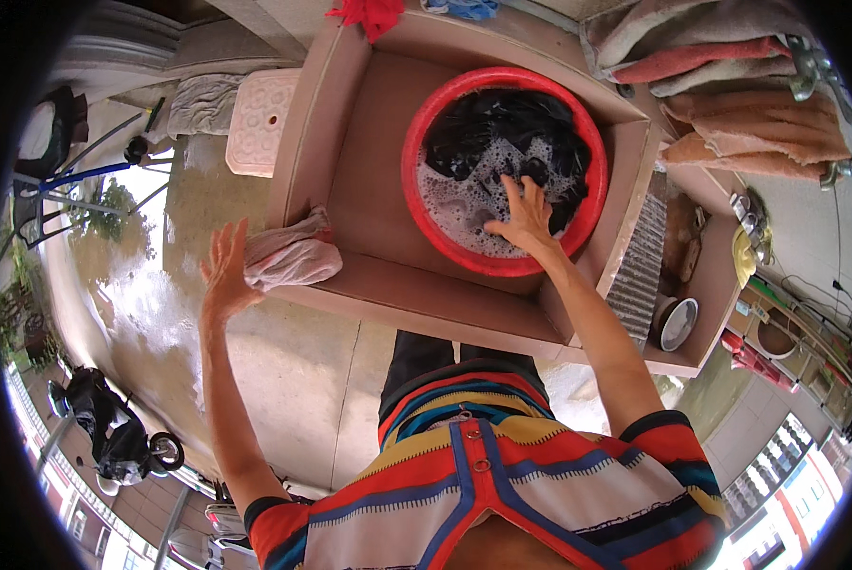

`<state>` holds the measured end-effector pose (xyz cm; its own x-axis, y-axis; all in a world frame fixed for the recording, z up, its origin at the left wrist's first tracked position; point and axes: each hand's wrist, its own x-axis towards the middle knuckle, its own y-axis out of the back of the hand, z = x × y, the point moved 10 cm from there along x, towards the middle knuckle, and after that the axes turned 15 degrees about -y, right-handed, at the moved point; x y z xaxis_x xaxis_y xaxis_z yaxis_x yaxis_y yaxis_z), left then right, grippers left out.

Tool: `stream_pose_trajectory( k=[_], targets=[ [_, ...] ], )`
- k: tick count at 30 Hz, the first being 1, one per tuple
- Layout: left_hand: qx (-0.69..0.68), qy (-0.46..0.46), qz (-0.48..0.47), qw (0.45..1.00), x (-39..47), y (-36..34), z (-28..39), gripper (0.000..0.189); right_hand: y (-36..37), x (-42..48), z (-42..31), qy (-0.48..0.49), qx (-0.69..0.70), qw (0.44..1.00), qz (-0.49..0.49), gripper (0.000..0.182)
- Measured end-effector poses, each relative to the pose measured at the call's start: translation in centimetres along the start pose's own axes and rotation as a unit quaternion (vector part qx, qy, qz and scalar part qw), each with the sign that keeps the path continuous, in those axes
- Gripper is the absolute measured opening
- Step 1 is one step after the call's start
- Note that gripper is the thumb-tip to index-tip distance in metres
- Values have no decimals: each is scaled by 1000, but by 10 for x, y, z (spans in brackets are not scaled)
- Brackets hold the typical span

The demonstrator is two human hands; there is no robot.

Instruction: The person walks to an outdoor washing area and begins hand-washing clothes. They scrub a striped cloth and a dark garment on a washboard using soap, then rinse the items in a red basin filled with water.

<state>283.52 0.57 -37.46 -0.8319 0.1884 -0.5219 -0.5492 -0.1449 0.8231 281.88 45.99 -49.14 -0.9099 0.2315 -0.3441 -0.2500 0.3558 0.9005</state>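
Note:
A round red plastic basin stands in a tiled sink. Soapy, foamy water and dark wet cloth fill it. Over the near part of the water is my right hand, fingers spread, its fingertips close to the foam and the cloth; whether they touch cannot be told. My left hand is raised at the sink's left corner with fingers apart and nothing in it. Just beside it, a pale, reddish-edged rag drapes over the sink's rim.
Right of the sink are a ribbed washboard surface and a small white-rimmed container. Towels hang at the upper right. A pink plastic stool stands left. A red cloth lies on the far rim.

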Motion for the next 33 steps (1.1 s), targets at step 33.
stream_pose_trajectory(
  k=[33],
  targets=[
    [-687,-143,81,708,203,-83,334,31,316,-86,47,82,525,847,33,24]
  ],
)
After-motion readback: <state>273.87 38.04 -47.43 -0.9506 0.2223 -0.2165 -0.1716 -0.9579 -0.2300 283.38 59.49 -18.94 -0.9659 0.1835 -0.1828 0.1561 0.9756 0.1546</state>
